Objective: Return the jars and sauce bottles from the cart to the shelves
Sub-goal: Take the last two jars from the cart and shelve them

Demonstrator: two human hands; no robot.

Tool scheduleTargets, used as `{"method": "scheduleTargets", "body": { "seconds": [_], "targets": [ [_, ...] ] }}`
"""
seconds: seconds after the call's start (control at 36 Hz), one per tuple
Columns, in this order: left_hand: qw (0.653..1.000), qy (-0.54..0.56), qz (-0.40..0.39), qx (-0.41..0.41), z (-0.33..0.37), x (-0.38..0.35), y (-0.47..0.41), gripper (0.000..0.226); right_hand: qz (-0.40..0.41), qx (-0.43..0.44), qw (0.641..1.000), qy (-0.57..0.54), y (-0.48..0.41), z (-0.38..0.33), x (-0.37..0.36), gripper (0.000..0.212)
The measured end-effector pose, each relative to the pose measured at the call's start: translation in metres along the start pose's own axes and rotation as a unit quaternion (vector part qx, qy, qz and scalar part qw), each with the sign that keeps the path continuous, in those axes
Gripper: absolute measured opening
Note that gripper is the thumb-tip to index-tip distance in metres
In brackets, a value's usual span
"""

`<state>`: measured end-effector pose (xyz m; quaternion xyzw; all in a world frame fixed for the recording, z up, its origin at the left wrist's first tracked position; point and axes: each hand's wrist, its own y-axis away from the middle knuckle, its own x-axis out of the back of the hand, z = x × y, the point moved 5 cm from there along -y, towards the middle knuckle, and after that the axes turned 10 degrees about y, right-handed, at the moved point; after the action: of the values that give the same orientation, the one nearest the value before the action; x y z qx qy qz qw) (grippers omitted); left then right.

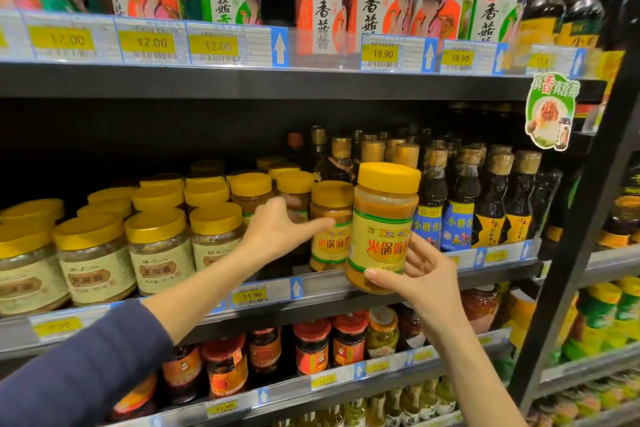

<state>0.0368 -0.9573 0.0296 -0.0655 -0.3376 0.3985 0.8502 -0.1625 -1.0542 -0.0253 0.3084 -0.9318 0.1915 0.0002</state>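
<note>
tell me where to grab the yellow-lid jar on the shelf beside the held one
Shelf jar: wrap its round body below the lid, coming from front-left; it stands upright at the shelf edge, and the held jar crowds its right.

A dark navy sleeve [86, 367] (plain, softly creased fabric) covers the left arm and ends partway along the forearm. The left hand [277, 229] and right hand [422, 274] are bare; the right forearm is bare too.

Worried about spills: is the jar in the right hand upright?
Upright, or nearly: jar with yellow lid on top, right hand gripping its base.
</note>
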Motion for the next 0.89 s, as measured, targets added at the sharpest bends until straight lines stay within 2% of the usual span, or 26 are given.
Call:
{"method": "scheduleTargets", "body": {
  "seconds": [0.08,0.17,0.22,0.28,0.42,0.47,0.53,0.58,0.64,0.75,0.81,0.89],
  "targets": [
    [0.99,0.079,0.026,-0.11,0.032,0.038,0.014,0.079,0.003,0.016,1.0,-0.011,0.0,-0.01,-0.011,0.087],
    [0.979,0.118,-0.041,-0.164,0.06,0.061,0.017,0.078,0.001,0.026,1.0,-0.018,0.0,-0.016,-0.026,0.074],
    [0.979,0.092,-0.086,-0.161,0.072,0.068,0.012,0.084,-0.004,0.032,0.999,-0.013,-0.001,-0.018,-0.037,0.068],
    [0.981,0.044,-0.122,-0.143,0.081,0.072,0.007,0.091,-0.011,0.03,0.999,-0.011,-0.002,-0.019,-0.048,0.071],
    [0.965,-0.113,-0.203,-0.121,0.098,0.069,0.004,0.09,-0.036,0.032,0.999,0.003,0.001,-0.023,-0.067,0.107],
    [0.958,-0.161,-0.203,-0.12,0.099,0.069,0.002,0.092,-0.037,0.031,0.999,0.013,0.002,-0.023,-0.073,0.098],
    [0.955,-0.193,-0.192,-0.114,0.097,0.07,-0.003,0.094,-0.039,0.04,0.998,0.027,0.002,-0.025,-0.078,0.081],
    [0.953,-0.206,-0.195,-0.111,0.095,0.069,-0.005,0.089,-0.041,0.065,0.996,0.049,0.001,-0.025,-0.082,0.07],
    [0.951,-0.207,-0.201,-0.114,0.094,0.069,-0.008,0.085,-0.038,0.08,0.994,0.057,0.0,-0.025,-0.084,0.069],
    [0.95,-0.199,-0.203,-0.129,0.091,0.072,-0.012,0.076,-0.03,0.099,0.991,0.083,-0.002,-0.028,-0.088,0.082],
    [0.952,-0.189,-0.204,-0.126,0.089,0.075,-0.016,0.073,-0.036,0.111,0.987,0.108,-0.004,-0.032,-0.089,0.08],
    [0.958,-0.179,-0.197,-0.111,0.088,0.079,-0.023,0.081,-0.063,0.128,0.976,0.167,-0.005,-0.038,-0.094,0.086]
  ]
}}
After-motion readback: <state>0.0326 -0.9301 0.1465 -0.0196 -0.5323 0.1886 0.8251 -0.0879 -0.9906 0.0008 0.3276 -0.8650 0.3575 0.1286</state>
